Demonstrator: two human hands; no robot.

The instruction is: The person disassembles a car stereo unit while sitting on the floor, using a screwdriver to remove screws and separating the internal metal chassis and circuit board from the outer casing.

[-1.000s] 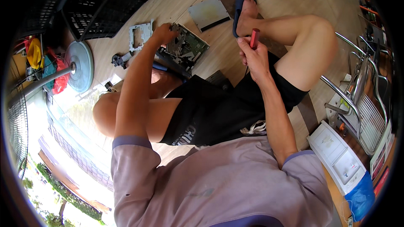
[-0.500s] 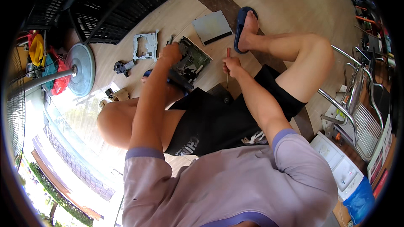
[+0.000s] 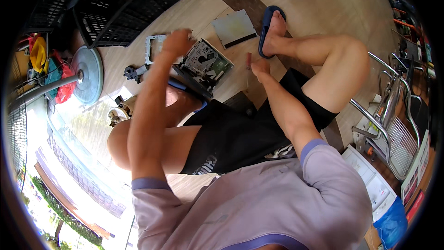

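Observation:
My right hand (image 3: 261, 68) is closed around a screwdriver with a red handle (image 3: 249, 59), its thin shaft pointing back toward my lap. My left hand (image 3: 178, 42), somewhat blurred, is raised past the far left corner of an opened disc-drive-like device (image 3: 206, 65). Its fingers look curled; whatever they hold is too unclear to name. The device lies on the floor between my feet, showing a green circuit board and metal mechanism. Just beyond it rests a flat silver metal cover (image 3: 234, 28). A pale metal frame (image 3: 152, 48) is partly hidden behind my left hand and forearm.
A small black motor-like part (image 3: 132, 73) lies left of the device. Black plastic crates (image 3: 134, 14) stand at the far left, near a round grey stand base (image 3: 88, 76). On the right are a chrome-framed chair (image 3: 393, 125) and a white container (image 3: 370, 183).
My left hand has moved left and away from me, off the device's edge, uncovering more of its mechanism. My right hand has barely shifted and still grips the screwdriver.

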